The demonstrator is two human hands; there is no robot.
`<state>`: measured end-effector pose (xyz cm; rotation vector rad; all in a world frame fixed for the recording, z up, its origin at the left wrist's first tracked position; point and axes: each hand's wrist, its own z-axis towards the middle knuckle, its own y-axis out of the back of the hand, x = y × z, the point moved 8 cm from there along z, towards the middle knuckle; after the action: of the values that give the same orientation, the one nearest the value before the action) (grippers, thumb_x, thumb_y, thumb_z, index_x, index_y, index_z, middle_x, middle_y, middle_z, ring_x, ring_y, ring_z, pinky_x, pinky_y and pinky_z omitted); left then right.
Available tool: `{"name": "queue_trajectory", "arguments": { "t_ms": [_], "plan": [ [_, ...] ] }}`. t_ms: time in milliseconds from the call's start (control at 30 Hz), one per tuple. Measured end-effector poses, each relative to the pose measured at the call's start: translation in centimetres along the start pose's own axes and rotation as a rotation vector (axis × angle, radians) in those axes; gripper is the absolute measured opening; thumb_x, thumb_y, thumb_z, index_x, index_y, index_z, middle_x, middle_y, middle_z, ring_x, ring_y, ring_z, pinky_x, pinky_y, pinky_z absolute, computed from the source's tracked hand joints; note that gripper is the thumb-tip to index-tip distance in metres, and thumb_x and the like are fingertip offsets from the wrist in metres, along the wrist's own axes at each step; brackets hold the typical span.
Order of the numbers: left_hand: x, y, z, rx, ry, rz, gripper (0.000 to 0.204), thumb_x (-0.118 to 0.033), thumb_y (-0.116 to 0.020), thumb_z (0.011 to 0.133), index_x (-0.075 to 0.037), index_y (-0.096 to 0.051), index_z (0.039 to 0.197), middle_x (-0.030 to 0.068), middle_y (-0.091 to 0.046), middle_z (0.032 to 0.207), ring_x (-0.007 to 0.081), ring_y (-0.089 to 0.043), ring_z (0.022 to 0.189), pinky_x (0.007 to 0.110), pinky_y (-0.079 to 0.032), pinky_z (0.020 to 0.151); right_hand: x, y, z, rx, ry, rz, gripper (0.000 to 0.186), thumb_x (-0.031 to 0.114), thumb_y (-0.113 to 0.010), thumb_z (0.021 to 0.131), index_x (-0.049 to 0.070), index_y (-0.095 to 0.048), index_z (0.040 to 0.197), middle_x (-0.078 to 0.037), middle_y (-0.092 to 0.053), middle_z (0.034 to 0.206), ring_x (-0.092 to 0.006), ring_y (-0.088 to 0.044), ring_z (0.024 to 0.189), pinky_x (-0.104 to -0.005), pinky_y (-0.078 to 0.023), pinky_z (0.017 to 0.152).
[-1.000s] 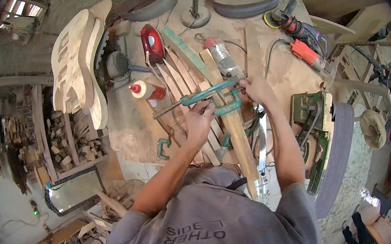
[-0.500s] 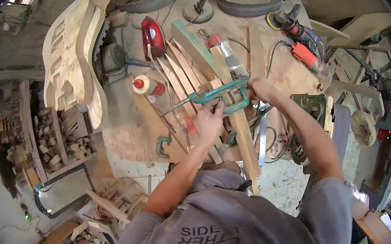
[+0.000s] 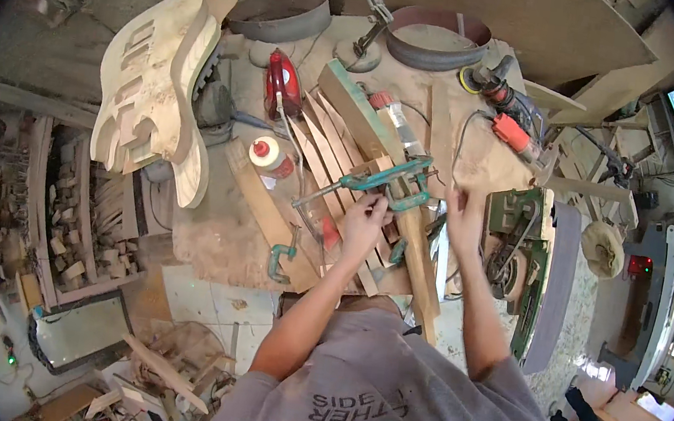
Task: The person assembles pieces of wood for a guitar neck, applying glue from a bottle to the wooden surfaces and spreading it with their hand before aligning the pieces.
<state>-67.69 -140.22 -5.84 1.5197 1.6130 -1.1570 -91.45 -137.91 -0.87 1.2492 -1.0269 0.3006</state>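
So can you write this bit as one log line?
left hand: fingers curled at green clamp | right hand: beside clamp, apart | green clamp: across long wooden strip | red-capped bottle: left of clamp

Clamp (image 3: pixel 383 177), teal, near centre; board (image 3: pixel 357 114), green and tan, 12 o'clock; bottle (image 3: pixel 272 160), cream and red, 10 o'clock; sanding belt (image 3: pixel 556 288), purplish grey, 3 o'clock; shirt (image 3: pixel 385 368), grey, black-lettered, 5 o'clock.

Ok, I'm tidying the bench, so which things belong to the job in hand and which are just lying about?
Likely in the job:
teal clamp at the left hand
long wooden piece

Likely lying about:
red iron
red-capped bottle
orange power tool
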Motion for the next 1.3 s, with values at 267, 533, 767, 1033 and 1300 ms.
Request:
{"name": "queue_trajectory", "arguments": {
  "t_ms": [267,533,767,1033,1300],
  "plan": [
    [5.2,5.6,0.0,-0.003,0.121,-0.033,0.032,-0.012,-0.063,0.091,0.006,-0.06,0.118,0.0158,-0.066,0.113,0.0235,-0.068,0.102,0.034,-0.057,0.087,1.7,-3.4,-12.9,0.144,0.074,-0.337,0.095,0.019,-0.083,0.07,-0.001,-0.029,0.146,-0.027,-0.063,0.108,-0.0421,-0.062,0.102,-0.0486,-0.051,0.085],
    [7.2,-1.6,1.7,0.241,0.366,-0.164,0.06,-0.032,-0.056,0.096,0.006,-0.04,0.14,0.0198,-0.046,0.144,0.0304,-0.048,0.13,0.042,-0.037,0.112,-0.8,-4.3,-11.6,0.146,0.15,-0.072,0.089,0.01,-0.074,0.066,0.004,-0.033,0.145,-0.03,-0.059,0.118,-0.0475,-0.059,0.108,-0.0497,-0.05,0.091],
    [3.6,-6.8,-1.7,0.437,0.233,-0.463,0.044,-0.019,-0.06,0.095,0.005,-0.053,0.131,0.0104,-0.063,0.127,0.0244,-0.055,0.121,0.039,-0.035,0.11,0.8,-0.7,-11.8,0.045,0.19,-0.03,0.083,0.007,-0.073,0.065,0.007,-0.041,0.142,-0.023,-0.059,0.12,-0.0431,-0.059,0.108,-0.0492,-0.049,0.091],
    [-6.2,-10.3,-6.8,0.564,0.008,-0.39,0.045,-0.013,-0.065,0.093,0.001,-0.049,0.134,0.008,-0.058,0.128,0.0187,-0.054,0.115,0.033,-0.04,0.103,6.7,6.8,-13.2,-0.146,0.258,-0.154,0.083,0.01,-0.072,0.063,0.006,-0.043,0.141,-0.018,-0.059,0.106,-0.0386,-0.06,0.1,-0.0481,-0.05,0.083],
    [-10.6,-10.5,-8.5,0.526,-0.184,-0.246,0.044,-0.008,-0.066,0.092,-0.001,-0.048,0.132,0.0093,-0.058,0.124,0.0191,-0.055,0.114,0.034,-0.043,0.1,9.5,9.4,-13.6,-0.183,0.311,-0.048,0.086,0.014,-0.071,0.062,0.009,-0.043,0.143,-0.02,-0.059,0.112,-0.0402,-0.058,0.106,-0.0467,-0.049,0.089]
  ]
}}
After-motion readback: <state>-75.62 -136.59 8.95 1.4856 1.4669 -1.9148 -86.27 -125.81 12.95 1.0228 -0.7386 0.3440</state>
